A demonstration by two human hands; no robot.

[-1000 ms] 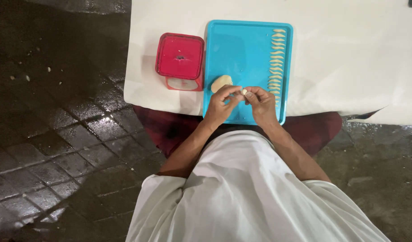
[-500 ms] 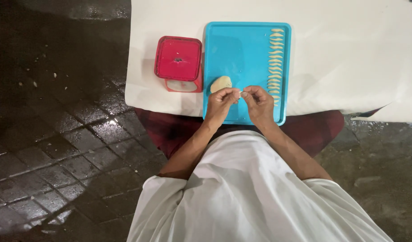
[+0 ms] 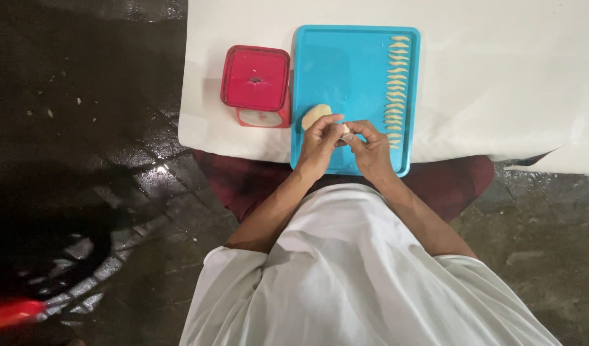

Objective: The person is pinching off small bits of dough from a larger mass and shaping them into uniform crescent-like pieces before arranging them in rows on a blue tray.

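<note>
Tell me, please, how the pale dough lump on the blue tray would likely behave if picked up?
The dough lump looks soft and rounded, so it would probably dent or sag. It lies flat on the blue tray, so rolling seems unlikely. It may stick slightly.

A tray (image 3: 355, 64) is set on a sheet-covered surface (image 3: 499, 77), with a lidded square container (image 3: 255, 83) just beside it on the left. A column of shaped dough pieces (image 3: 395, 90) is laid along the tray's right edge. A dough lump (image 3: 315, 115) lies near the tray's near-left corner (partly behind the left hand (image 3: 320, 141)). The right hand (image 3: 371, 147) is held touching the left, over the tray's near edge.
</note>
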